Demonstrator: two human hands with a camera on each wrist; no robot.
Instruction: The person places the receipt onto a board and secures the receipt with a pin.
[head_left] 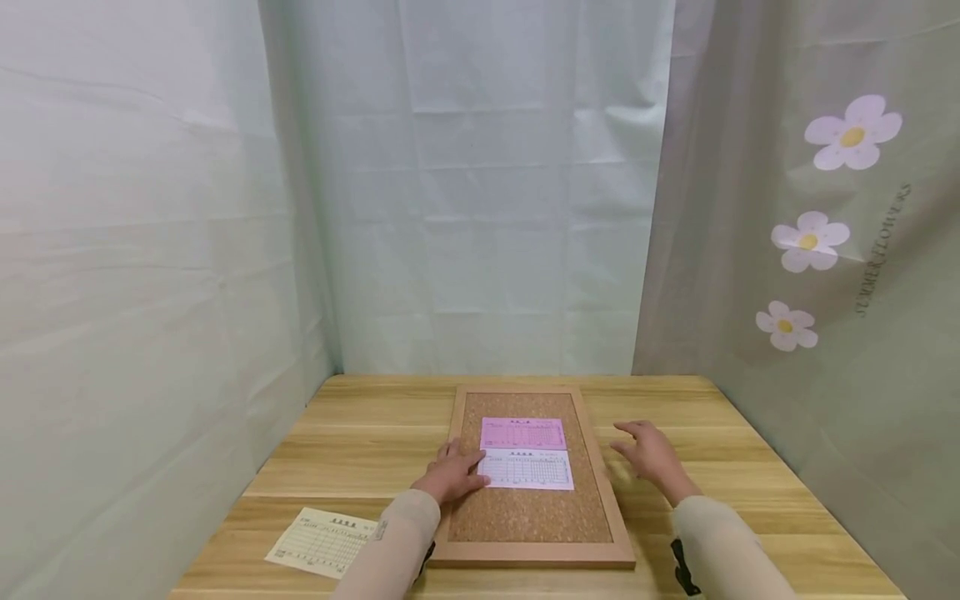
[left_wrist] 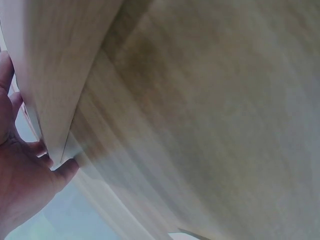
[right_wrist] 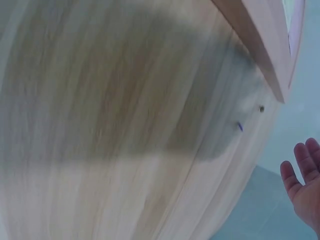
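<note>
A cork board (head_left: 532,521) with a wooden frame lies on the table. On its cork lie a pink printed slip (head_left: 521,432) and, directly below it, a white printed slip (head_left: 527,471). My left hand (head_left: 452,474) rests across the board's left frame edge, its thumb and a finger touching the white slip's left edge. The left wrist view shows this hand (left_wrist: 22,165) against the frame (left_wrist: 60,65). To the right of the board, my right hand (head_left: 651,454) is held apart from it, fingers loosely extended around nothing. In the right wrist view, that hand (right_wrist: 307,185) shows spread fingers.
A pale yellow printed slip (head_left: 326,542) lies on the wooden table (head_left: 360,433), left of the board and partly behind my left sleeve. Two tiny objects, one blue (right_wrist: 240,126) and one dark (right_wrist: 261,108), are on the table near the board. Curtains (head_left: 495,183) enclose the table.
</note>
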